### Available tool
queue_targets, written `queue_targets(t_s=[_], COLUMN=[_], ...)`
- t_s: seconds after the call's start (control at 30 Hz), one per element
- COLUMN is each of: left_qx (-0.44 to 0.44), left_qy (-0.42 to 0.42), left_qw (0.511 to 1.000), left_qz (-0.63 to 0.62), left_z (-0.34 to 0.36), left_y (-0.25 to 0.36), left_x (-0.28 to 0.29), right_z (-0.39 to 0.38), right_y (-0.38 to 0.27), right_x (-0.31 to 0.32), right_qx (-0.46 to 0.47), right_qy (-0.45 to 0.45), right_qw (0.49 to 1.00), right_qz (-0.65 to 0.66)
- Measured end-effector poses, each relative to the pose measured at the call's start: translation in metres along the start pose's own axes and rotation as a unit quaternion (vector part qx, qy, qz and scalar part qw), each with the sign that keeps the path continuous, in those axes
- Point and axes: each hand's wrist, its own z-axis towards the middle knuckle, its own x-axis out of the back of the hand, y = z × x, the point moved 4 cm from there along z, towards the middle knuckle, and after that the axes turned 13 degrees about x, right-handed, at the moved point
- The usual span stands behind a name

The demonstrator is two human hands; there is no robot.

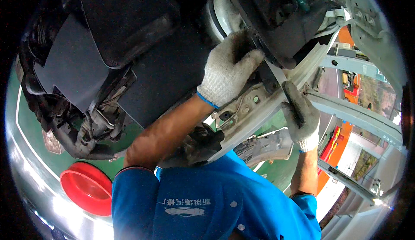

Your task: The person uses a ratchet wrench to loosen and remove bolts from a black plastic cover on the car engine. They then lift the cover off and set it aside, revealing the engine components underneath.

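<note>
I am looking at the dark underside of a vehicle. My left hand (pixel 229 71), in a grimy white knit glove, has its fingers curled at a dark strip (pixel 270 78) beside a pale curved part (pixel 222 11); what its fingertips hold is hidden. My right hand (pixel 301 119), also gloved and blackened along the fingers, is lower and to the right, fingers pressed together at the strip's lower end beside a pale metal rail (pixel 253 119). What it grips cannot be made out. Large black panels (pixel 162 75) lie left of my hands.
A red tub (pixel 86 186) is on the green floor (pixel 45 162) at lower left. Pale steel beams (pixel 354 110) cross the right side, with orange equipment (pixel 335 147) beyond. A loose-looking metal panel (pixel 268 147) shows below the rail. Pipes and brackets (pixel 86 127) hang at left.
</note>
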Motion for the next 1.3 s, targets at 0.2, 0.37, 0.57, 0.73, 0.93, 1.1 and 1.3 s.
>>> queue_targets(t_s=[0.2,0.37,0.57,0.73,0.93,1.1,1.3], left_qx=[-0.013,-0.036,-0.011,0.001,-0.118,-0.209,-0.203], left_qy=[0.005,0.019,-0.019,-0.031,0.165,0.179,0.221], left_qw=[1.0,0.998,0.999,0.997,0.974,0.933,0.925], left_qz=[-0.013,-0.04,-0.027,-0.077,0.105,0.232,0.233], left_z=[-0.002,0.001,0.0,0.002,-0.015,-0.007,-0.001], left_y=[0.003,-0.004,-0.003,-0.009,0.013,0.033,0.033], left_x=[0.002,0.0,0.003,0.002,0.012,0.006,0.002], right_z=[-0.01,-0.01,-0.013,-0.024,-0.029,-0.023,-0.012], right_y=[0.017,0.017,0.021,0.021,0.016,0.006,-0.003], right_x=[-0.015,-0.02,-0.019,-0.018,-0.016,-0.008,-0.008], right_qx=[-0.056,-0.165,-0.057,-0.074,-0.059,-0.103,-0.051], right_qy=[0.017,0.038,0.059,0.056,0.053,0.07,0.052], right_qw=[0.98,0.934,0.976,0.988,0.98,0.969,0.988], right_qz=[0.19,0.314,0.2,0.124,0.181,0.215,0.133])
